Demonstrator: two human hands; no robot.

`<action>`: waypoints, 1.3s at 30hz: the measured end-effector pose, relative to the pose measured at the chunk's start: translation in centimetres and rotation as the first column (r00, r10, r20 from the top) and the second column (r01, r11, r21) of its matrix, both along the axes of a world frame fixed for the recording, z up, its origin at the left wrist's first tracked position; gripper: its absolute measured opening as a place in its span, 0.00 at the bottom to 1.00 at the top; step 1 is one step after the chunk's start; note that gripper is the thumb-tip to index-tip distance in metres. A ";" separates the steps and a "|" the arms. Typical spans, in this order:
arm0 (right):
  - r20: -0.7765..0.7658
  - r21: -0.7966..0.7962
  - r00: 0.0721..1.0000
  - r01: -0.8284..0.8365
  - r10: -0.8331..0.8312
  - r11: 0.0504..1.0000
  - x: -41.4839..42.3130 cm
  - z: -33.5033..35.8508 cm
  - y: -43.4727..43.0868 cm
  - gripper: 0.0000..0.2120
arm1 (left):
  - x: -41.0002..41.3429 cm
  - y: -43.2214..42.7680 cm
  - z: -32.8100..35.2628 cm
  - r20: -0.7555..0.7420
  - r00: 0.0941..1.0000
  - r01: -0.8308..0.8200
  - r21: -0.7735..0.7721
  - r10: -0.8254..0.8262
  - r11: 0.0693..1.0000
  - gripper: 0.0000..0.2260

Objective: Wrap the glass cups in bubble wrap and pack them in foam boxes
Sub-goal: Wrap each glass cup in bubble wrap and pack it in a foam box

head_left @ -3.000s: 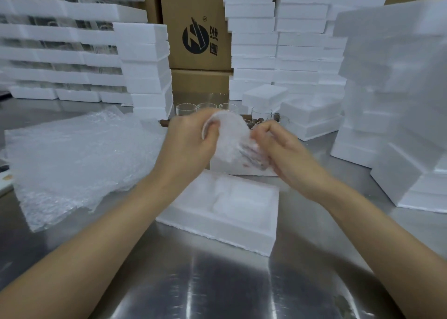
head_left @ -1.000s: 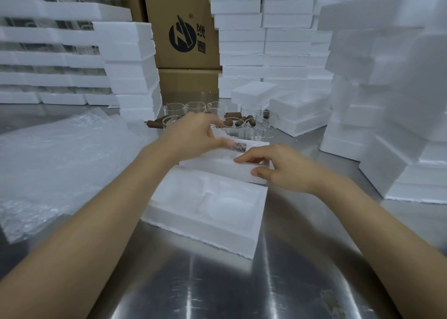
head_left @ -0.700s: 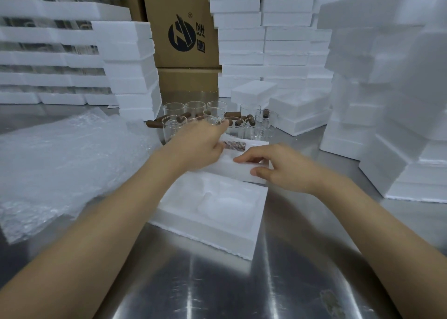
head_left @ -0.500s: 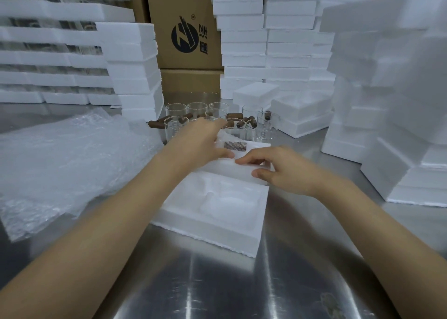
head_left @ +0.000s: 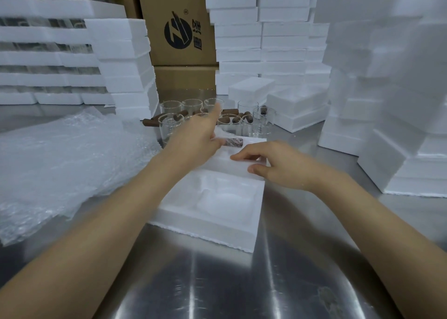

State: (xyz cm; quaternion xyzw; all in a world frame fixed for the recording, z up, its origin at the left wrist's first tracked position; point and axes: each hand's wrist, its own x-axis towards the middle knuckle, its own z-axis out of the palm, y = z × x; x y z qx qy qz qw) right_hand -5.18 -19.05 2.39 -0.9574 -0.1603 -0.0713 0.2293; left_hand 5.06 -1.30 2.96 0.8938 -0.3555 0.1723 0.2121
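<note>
Two white foam box halves lie in front of me on the steel table. The near half [head_left: 212, 212] shows a bare moulded recess. The far half [head_left: 242, 166] holds a cup in bubble wrap, its brown handle [head_left: 233, 141] showing. My right hand [head_left: 275, 166] grips this half's near wall, fingers curled over the top and thumb against the side. My left hand [head_left: 198, 134] hovers past the box with straight fingers, holding nothing, its fingertips over the bare glass cups [head_left: 170, 122]. More glass cups [head_left: 262, 122] stand to the right.
Loose bubble wrap sheets [head_left: 60, 163] cover the table's left side. Brown handle pieces [head_left: 235, 115] lie among the cups. Foam box stacks stand at left [head_left: 125, 64], behind [head_left: 261, 40] and at right [head_left: 391, 100], with a cardboard carton [head_left: 179, 28] between them.
Three seconds ago both hands held the wrapped cup in the air; it now lies in the far foam half. My left hand has left it and reached forward over the glasses. My right hand stays.
</note>
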 end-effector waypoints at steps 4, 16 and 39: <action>0.066 -0.033 0.998 -0.019 0.021 0.999 -0.3 0.2 0.1 0.17 | -0.3 -0.4 0.0 0.071 0.997 -0.050 0.193 0.037 0.980 0.34; -0.303 -0.036 0.893 -0.361 0.334 0.932 -3.4 2.7 1.5 0.16 | 1.6 6.1 1.0 -0.160 0.987 -0.111 -0.639 0.009 0.761 0.16; -0.163 0.913 0.980 0.193 0.114 -0.360 0.6 -0.2 -2.9 0.16 | -1.1 3.3 -3.1 -0.477 0.878 -0.293 -0.462 0.045 0.837 0.01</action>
